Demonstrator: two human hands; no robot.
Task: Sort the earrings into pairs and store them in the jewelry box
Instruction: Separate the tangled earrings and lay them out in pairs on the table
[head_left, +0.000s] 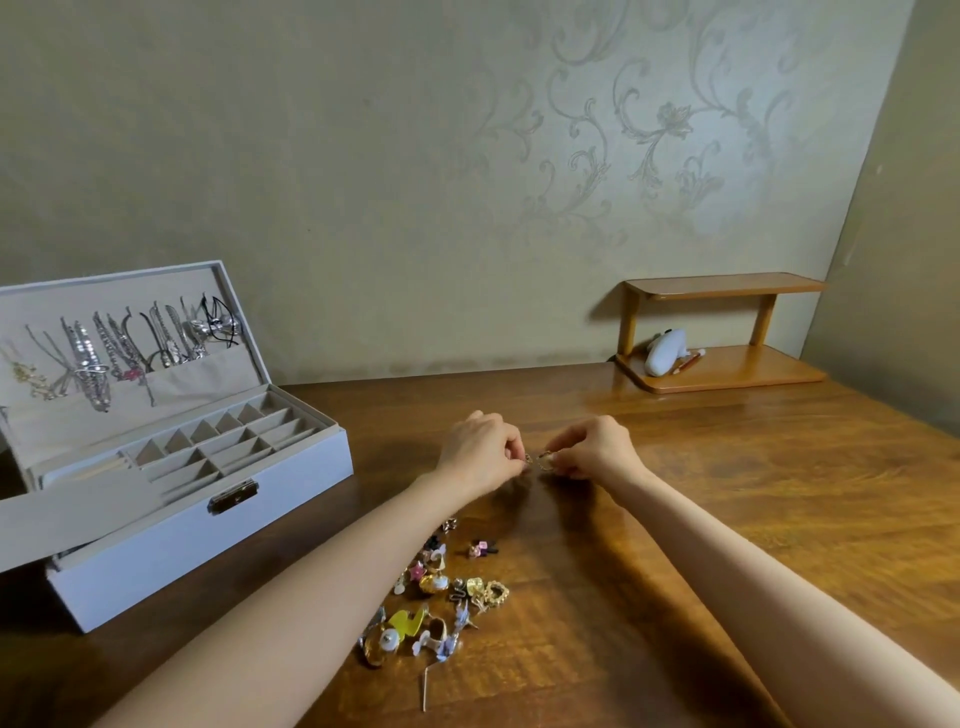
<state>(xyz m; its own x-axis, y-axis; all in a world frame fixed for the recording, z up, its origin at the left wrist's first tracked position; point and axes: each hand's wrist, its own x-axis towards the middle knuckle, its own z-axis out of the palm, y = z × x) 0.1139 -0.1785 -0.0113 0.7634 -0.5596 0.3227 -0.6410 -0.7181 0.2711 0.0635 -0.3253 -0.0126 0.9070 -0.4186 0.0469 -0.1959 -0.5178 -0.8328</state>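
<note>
Hands meet over the middle of the desk (753, 499) in our head view, both forearms reaching forward from the near edge. Our left grip (480, 447) has its fingers curled, with thumb and forefinger clamped on a small gold earring (528, 458) at their tips. Our right grip (597, 447) is clamped the same way, pinching a second gold earring (546, 461), a rounder, loop-like piece. The two earrings sit just beside each other between the grips. We cannot tell whether they touch, or whether they rest on the wood or hang just above it.

Nearer to us than both grips, beside the left forearm, a loose pile of earrings (441, 597) lies on the desk, with gold, yellow, pink, white and dark pieces mixed together. A thin pale wire (425, 688) lies at the pile's near end.

Left of the left grip stands the jewelry box (208, 545), pale grey, its lid (156, 275) propped open toward the wall. Its tray of compartments (234, 441) faces up, near that grip. Necklaces (93, 364) hang inside the lid. Well beyond the right grip, against the wall, stands a small wooden shelf (727, 286) with a white object (665, 351) and a pencil-like stick (688, 362) on its lower board.
</note>
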